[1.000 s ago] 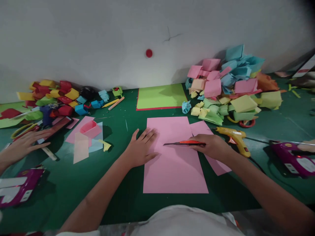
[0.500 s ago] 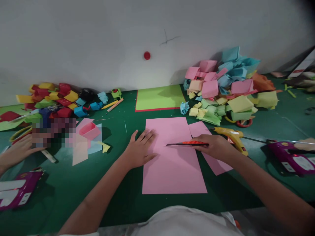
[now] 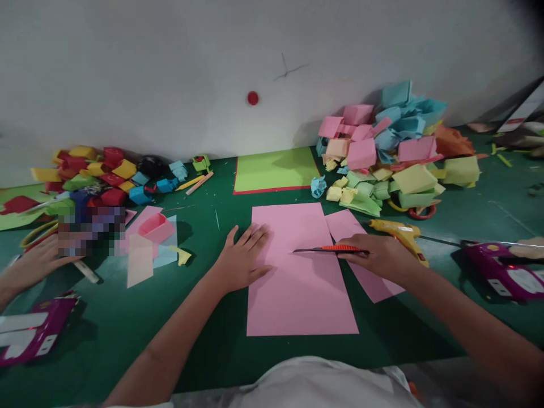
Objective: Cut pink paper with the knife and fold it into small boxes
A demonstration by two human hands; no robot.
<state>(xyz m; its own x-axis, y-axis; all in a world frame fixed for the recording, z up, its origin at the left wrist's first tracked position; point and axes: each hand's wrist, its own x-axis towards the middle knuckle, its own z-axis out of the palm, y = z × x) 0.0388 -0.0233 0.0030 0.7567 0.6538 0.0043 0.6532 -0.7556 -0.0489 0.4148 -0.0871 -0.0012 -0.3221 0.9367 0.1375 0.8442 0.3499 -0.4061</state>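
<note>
A pink sheet of paper [image 3: 297,306] lies in front of me on the green table [image 3: 204,357]. My left hand [image 3: 244,258] rests flat on its left part, fingers spread. In my right hand [image 3: 374,252] is a utility knife [image 3: 335,249] with an orange grip, its dark blade pointing left across the middle of the sheet. Whether the tip touches the paper, I cannot tell. Partly beneath my right hand and arm, a second pink piece of paper [image 3: 374,286] lies at an angle against the sheet's right side.
Folded paper pieces are heaped at the right [image 3: 361,153] and left [image 3: 97,170]. A yellow glue gun [image 3: 399,232] lies beyond my right hand. A green sheet [image 3: 276,170] is at the wall. Purple devices [image 3: 505,272] flank me. Another person's hand [image 3: 38,260] is at the left.
My right hand has shifted slightly to the right with the utility knife. My left hand stays spread on the pink sheet.
</note>
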